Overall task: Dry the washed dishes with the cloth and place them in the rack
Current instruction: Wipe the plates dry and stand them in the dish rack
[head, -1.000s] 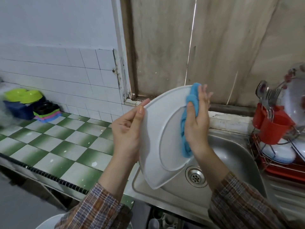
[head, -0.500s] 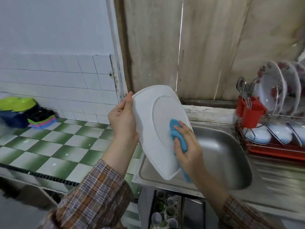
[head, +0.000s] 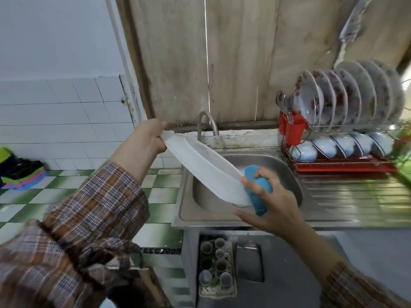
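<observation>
A large white oval platter (head: 204, 167) hangs tilted over the steel sink (head: 262, 165), seen nearly edge-on. My left hand (head: 149, 138) grips its far upper end. My right hand (head: 266, 196) holds a blue cloth (head: 259, 187) bunched against the platter's near lower end, thumb on the rim. The wire dish rack (head: 333, 156) stands at the right on a red tray, with several flowered plates upright on top and several white bowls below.
A red cutlery cup (head: 292, 128) with spoons hangs on the rack's left side. A curved tap (head: 206, 123) rises behind the sink. The green-and-white tiled counter (head: 44, 196) lies at left with stacked coloured containers (head: 22, 174). Cups in a holder (head: 215, 267) sit below.
The platter has tipped from upright to nearly flat over the sink. My right hand with the cloth has slid to its near end, and my view has swung right toward the rack.
</observation>
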Demonstrator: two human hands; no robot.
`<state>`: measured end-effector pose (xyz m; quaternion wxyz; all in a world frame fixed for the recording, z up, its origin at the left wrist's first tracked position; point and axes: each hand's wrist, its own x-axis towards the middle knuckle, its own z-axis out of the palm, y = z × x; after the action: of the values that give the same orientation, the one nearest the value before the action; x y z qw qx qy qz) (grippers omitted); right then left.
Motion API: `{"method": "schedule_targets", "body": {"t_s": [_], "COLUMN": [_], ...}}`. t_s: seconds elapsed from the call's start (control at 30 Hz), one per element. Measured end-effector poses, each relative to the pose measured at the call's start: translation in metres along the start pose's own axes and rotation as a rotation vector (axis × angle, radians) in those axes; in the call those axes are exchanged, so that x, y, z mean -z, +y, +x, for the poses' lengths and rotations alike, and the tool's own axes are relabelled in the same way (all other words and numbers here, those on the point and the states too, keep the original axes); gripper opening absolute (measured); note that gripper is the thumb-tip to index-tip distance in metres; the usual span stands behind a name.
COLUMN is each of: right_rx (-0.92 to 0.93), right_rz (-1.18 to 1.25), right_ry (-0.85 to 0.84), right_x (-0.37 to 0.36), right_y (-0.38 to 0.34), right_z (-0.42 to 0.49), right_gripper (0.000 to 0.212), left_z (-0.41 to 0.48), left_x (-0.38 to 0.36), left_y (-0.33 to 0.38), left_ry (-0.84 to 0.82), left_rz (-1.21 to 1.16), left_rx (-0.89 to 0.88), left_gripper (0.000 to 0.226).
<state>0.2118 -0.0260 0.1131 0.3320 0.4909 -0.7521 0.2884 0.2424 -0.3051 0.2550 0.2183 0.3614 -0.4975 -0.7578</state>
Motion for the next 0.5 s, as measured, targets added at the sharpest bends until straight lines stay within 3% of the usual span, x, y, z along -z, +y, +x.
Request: {"method": "schedule_targets", "body": {"t_s": [0.07, 0.2, 0.3, 0.37, 0.5], "right_rx": [0.086, 0.185, 0.113, 0.022, -0.195], "right_rz": [-0.094, -0.124, -0.134, -0.137, -0.109], "right_ry": [0.02, 0.0, 0.002, 0.026, 0.099], "right_x": [0.007, 0.028, 0.049, 0.065, 0.102], "right_y": [-0.002, 0.008, 0.02, 0.03, 0.056], "right_z": [-0.005, -0.017, -0.024, -0.03, -0.043], "right_gripper": [0.077, 0.059, 0.047, 0.057, 0.07], "left_z": [-0.003, -0.009, -0.01, -0.012, -0.032], "left_x": [-0.013, -0.049, -0.091, -0.123, -0.191], "left_y": [-0.006, -0.016, -0.026, -0.037, -0.071], "left_ry": [-0.051, -0.189, -0.288, -0.347, -0.456], "left_rz": [0.057, 0.126, 0.236, 0.302, 0.432], "left_rx": [0.076, 0.135, 0.135, 0.167, 0.221], "left_gripper": [0.027, 0.029, 0.021, 0.011, 0.018]}}
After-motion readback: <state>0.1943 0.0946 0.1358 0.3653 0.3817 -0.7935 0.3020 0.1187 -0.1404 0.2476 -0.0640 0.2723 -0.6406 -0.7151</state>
